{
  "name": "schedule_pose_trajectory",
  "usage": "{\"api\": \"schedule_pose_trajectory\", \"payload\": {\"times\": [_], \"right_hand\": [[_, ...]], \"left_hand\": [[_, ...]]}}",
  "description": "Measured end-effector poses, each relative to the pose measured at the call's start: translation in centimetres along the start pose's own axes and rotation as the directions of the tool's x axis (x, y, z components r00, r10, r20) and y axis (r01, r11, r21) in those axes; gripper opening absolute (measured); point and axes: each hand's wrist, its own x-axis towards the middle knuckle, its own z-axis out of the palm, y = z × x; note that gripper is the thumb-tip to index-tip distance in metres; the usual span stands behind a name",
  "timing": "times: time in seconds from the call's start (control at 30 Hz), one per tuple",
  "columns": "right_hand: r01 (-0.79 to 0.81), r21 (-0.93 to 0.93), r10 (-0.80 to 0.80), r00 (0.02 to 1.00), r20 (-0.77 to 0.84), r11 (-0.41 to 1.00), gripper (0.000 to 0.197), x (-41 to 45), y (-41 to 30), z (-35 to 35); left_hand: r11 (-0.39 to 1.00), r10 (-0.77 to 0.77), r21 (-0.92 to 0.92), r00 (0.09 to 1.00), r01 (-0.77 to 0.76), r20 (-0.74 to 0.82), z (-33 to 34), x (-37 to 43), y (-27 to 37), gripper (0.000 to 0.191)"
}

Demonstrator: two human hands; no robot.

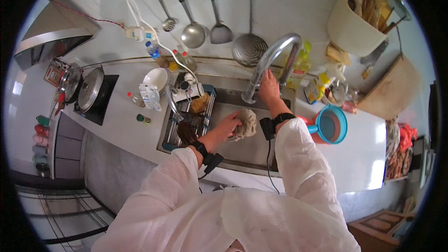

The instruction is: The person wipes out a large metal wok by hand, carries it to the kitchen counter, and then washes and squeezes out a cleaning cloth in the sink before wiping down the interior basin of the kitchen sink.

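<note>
My left hand holds a wadded greyish-beige cloth over the stainless steel sink. My right hand reaches to the chrome gooseneck faucet, its fingers against or just behind the lower part of the spout. Whether they close around anything is hidden. Across the left side of the sink lies a rack with metal bars and blue-green ends. A round brush with tan bristles and a dark brown scrubber rest on it, left of my left hand.
A blue dipper stands in a red container at the sink's right. Bottles line the wall behind the faucet. On the left are a white bowl, a small green-capped jar and a lidded pan. Ladles hang above.
</note>
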Motion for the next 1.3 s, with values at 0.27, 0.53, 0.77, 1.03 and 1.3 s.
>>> {"api": "schedule_pose_trajectory", "payload": {"times": [0.27, 0.53, 0.77, 1.03, 1.3], "right_hand": [[-0.047, -0.109, 0.084, 0.929, 0.360, 0.993, 0.029, 2.1, -0.5, 1.1], [-0.080, 0.108, 0.048, 0.962, 0.271, 0.991, 0.028, 0.4, -0.3, 1.2], [-0.750, 0.635, 0.147, 0.617, 0.773, -0.188, 0.054, -7.8, 1.8, 7.2], [-0.414, 0.371, -0.102, 0.769, 0.631, -0.831, 0.048, -11.8, -5.3, 5.5], [-0.512, 0.345, -0.106, 0.663, 0.741, -0.786, 0.034, -13.2, -6.5, 5.5]], "left_hand": [[0.963, 0.082, -0.262, 0.995, -0.066, 0.049, 0.8, -1.7, 1.2, 0.039], [0.964, 0.087, -0.250, 0.996, -0.089, -0.019, 1.3, -0.7, 1.9, 0.035], [0.857, 0.012, -0.515, 1.000, -0.010, 0.000, 0.6, 2.7, 0.8, 0.027], [0.607, 0.749, 0.686, 0.577, -0.402, -0.325, 1.8, 2.2, -2.4, 0.035], [0.084, 0.966, 0.906, 0.258, -0.414, 0.029, 3.9, -0.2, -0.2, 0.041]]}}
